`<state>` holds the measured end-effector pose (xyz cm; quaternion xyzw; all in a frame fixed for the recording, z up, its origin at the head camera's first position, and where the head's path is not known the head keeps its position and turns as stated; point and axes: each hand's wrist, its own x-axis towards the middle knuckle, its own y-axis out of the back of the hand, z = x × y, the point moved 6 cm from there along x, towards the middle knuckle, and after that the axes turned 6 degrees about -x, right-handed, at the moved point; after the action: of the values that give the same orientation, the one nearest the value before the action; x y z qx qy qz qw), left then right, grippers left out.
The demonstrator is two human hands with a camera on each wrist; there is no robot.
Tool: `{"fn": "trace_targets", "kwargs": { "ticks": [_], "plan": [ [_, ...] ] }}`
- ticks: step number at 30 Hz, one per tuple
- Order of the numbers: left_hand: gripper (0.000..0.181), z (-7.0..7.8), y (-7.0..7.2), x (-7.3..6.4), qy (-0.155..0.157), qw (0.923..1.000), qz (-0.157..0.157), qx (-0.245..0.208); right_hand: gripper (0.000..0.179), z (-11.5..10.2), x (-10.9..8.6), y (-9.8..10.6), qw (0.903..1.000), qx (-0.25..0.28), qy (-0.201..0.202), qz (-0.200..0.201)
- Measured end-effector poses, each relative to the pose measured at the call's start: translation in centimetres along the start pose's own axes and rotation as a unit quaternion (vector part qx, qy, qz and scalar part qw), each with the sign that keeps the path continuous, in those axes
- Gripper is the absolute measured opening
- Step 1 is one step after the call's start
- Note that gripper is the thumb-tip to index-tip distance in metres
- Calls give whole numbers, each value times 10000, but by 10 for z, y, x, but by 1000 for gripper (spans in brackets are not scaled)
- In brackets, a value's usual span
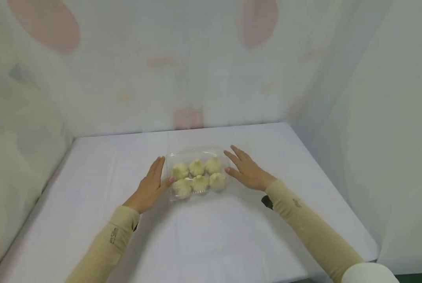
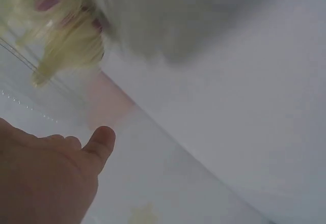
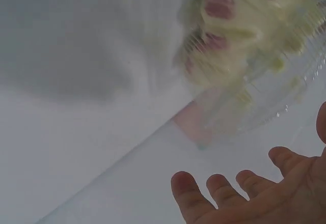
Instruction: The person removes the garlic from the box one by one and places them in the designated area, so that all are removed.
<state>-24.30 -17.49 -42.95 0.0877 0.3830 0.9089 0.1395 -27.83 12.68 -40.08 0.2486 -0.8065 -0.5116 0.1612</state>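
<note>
A clear plastic clamshell box [image 1: 199, 193] sits near the middle of the white table. Inside are several cream, garlic-bulb-shaped pieces [image 1: 200, 183] in two rows, with pointed tops; the wrist views show purple patches low on the pieces [image 3: 220, 6]. At the box's left side is my left hand [image 1: 150, 191], fingers extended forward and thumb tip right at the box edge. My right hand [image 1: 247, 169] is by the opposite side, fingers spread and thumb close to the edge. Neither hand has its fingers curled round the box.
White cloth covers the table [image 1: 211, 243]. Behind it hangs a pale curtain [image 1: 211, 86] with faded pink shapes, and more light fabric [image 1: 384, 157] stands along the right. A rounded white object [image 1: 370, 273] shows at the bottom right, beside my right sleeve.
</note>
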Motion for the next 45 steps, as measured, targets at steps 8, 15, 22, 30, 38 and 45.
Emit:
{"fn": "trace_targets", "kwargs": {
  "ticks": [8,15,22,30,38,45],
  "plan": [
    [88,-23,-27,-49,396,9872,-598,-1425,72,8,-41,-57,9964,825,-175,-36],
    [103,-29,-22,-55,260,9858,-701,-1506,79,11,-50,-54,9980,570,115,243],
    [102,-37,-22,-67,525,9788,-823,-1800,73,-3,-58,-32,9865,-638,1347,684],
    [116,-35,-28,-72,334,9799,-892,-1751,65,-14,-70,-28,9646,-1145,2134,1043],
    [102,-33,-26,-69,434,9723,-1122,-2002,17,-24,-74,-39,8896,-2367,3337,2032],
    [103,-35,-33,-55,-31,9343,-1033,-3413,32,-29,-75,-47,8326,-3090,3917,2408]
  ]
}}
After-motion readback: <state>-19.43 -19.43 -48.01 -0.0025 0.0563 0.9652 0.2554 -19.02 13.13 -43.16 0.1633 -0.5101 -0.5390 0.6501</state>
